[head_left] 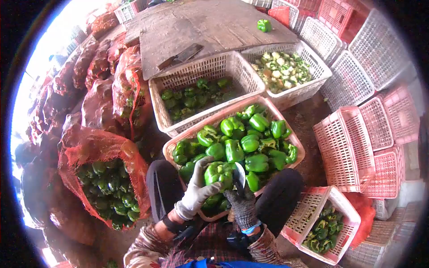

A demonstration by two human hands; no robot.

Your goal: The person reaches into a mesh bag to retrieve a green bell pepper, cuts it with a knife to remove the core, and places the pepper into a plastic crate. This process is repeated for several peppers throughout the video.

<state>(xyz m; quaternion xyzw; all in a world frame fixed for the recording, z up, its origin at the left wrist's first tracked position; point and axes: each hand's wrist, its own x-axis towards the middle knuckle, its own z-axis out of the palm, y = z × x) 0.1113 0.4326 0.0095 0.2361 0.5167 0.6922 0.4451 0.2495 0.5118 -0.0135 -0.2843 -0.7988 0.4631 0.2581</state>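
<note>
A green bell pepper (218,174) is held in my left hand (197,190), which wears a light grey glove, above a pink crate (299,149) of green peppers. My right hand (242,206), in a dark grey glove, is closed around a knife (240,174). The blade points up beside the right side of the held pepper. The handle is mostly hidden by my fingers. Both hands are close together over the near edge of the crate, between my knees.
Beyond are a crate of green peppers (161,103) and a crate of pale cut pieces (283,71). A cleaver (187,52) and one pepper (264,25) lie on the board (214,22). A red mesh sack (71,156) stands left; a crate (352,223) and stacked crates (344,149) are right.
</note>
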